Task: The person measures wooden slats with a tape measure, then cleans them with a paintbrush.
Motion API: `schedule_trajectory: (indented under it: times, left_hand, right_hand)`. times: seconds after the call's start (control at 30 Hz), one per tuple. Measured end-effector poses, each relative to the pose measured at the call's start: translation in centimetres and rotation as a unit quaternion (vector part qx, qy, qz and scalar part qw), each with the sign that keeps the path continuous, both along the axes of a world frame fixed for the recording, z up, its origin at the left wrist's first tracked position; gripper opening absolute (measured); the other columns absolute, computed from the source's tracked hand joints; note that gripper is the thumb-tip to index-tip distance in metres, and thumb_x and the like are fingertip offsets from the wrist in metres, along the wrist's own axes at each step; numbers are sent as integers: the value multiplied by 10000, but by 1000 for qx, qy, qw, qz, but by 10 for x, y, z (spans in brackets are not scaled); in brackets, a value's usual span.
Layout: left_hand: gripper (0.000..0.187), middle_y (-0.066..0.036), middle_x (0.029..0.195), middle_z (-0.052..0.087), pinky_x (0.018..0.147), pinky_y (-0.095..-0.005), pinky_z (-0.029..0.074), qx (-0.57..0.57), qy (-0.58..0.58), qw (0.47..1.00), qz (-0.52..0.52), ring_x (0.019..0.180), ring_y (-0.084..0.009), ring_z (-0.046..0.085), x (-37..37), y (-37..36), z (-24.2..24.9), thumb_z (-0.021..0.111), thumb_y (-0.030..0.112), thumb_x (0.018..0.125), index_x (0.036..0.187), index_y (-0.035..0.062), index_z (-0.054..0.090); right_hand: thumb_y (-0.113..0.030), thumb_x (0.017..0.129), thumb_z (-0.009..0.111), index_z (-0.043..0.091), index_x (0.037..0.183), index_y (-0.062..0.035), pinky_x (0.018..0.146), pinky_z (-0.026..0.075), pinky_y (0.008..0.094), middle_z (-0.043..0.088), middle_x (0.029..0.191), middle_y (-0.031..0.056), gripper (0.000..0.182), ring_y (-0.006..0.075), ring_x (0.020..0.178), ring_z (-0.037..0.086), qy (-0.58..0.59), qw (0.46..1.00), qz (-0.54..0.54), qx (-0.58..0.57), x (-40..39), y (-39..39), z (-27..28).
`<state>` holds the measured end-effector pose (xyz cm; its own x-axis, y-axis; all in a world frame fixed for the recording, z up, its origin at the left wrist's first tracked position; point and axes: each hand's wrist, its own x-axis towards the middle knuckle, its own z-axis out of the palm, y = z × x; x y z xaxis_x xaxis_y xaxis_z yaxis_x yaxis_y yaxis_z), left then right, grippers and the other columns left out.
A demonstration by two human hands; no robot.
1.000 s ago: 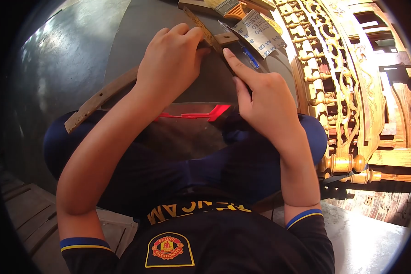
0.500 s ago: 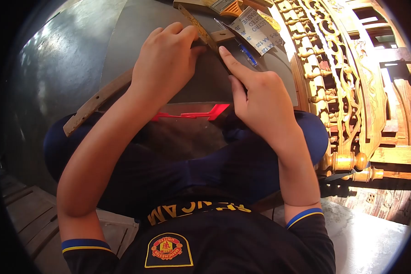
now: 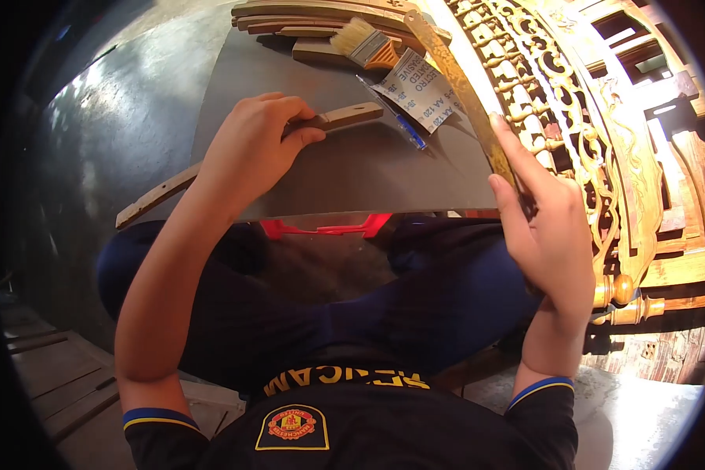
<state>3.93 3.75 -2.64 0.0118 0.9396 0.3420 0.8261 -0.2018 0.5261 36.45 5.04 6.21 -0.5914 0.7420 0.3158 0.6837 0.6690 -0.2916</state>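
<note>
My left hand is closed around a curved wooden strip with small holes in it. One end of the strip shows past my fingertips; the other stretches out to the left behind my forearm, and the middle is hidden. In my right hand is a long, flat, yellowish-brown strip with a hole at its far end, like a worn tool blade. It is held by its near end, off to the right, apart from the wood. Its exact kind cannot be made out.
A grey board lies before my lap. On it are a printed sandpaper sheet, a blue pen, a paintbrush and stacked wooden strips. Carved wooden furniture stands at right. A red plastic piece shows below the board.
My right hand has moved right with the flat strip, lifting it away from the wooden strip. My left hand has lowered slightly and still holds the wood. The view has shifted, showing more of the back.
</note>
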Motion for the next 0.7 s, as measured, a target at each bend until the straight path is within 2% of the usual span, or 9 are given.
schedule_trajectory:
  times: [0.07,0.1,0.13,0.2,0.27,0.4,0.43,0.57,0.7]
  left_hand:
    - [281,-128,984,765,756,-369,526,-45,-1,999,-16,806,-267,686,-7,-14,16,839,177,911,1116,-9,795]
    - [276,-124,983,769,756,-365,524,-53,-15,998,-10,802,-256,680,-9,-19,23,837,165,909,1123,-5,799]
    - [272,-119,981,773,755,-360,522,-61,-29,998,-6,799,-245,674,-11,-24,30,836,152,908,1130,0,803]
    - [268,-113,981,780,752,-351,521,-83,-44,996,-8,799,-229,675,-10,-30,43,836,127,900,1137,5,810]
    - [267,-110,984,787,745,-342,523,-110,-46,993,-15,806,-219,690,-11,-37,53,837,101,888,1138,8,816]
    - [268,-130,986,788,735,-348,543,-82,-20,993,-77,813,-238,717,-12,-46,52,834,63,876,1136,-3,818]
    - [266,-136,986,788,733,-350,549,-78,-13,993,-86,814,-244,722,-11,-48,51,830,56,877,1136,-7,817]
    - [279,-151,976,782,729,-364,557,-50,-17,993,-104,818,-264,722,-2,-54,51,827,27,869,1144,-13,815]
    - [342,-114,939,769,704,-359,545,-10,7,994,-107,803,-245,694,7,-60,57,873,65,795,1127,3,825]
  right_hand:
    - [-57,978,681,528,1584,-37,594,455,412,718,856,234,625,312,554,538,-33,999,10,-15,-19,21,-4]
    - [-94,974,684,491,1612,-59,703,506,501,730,950,289,667,436,693,626,-50,998,37,15,-28,32,-11]
    - [-103,973,680,514,1598,-85,765,520,542,725,1020,315,647,482,809,667,-99,994,23,-32,-36,33,-5]
    - [-138,972,679,567,1500,-21,793,583,534,730,846,275,552,472,821,722,-53,994,93,5,-45,52,-28]
    - [-134,966,686,590,1443,-13,809,587,533,734,865,280,501,475,841,728,-47,994,77,-68,-54,56,-30]
    - [-117,948,701,619,1309,1,837,593,535,742,901,290,388,482,881,734,-29,983,51,-174,-60,66,-43]
    - [-103,936,710,620,1270,-20,824,592,534,742,878,281,356,475,866,736,-25,991,62,-118,-56,68,-51]
    - [-96,935,713,661,1197,-46,798,591,521,743,849,255,272,456,831,737,-27,991,63,-114,-53,73,-60]
    - [-113,942,722,691,1080,-45,764,591,490,745,819,216,157,422,800,743,-13,992,71,-101,-55,67,-57]
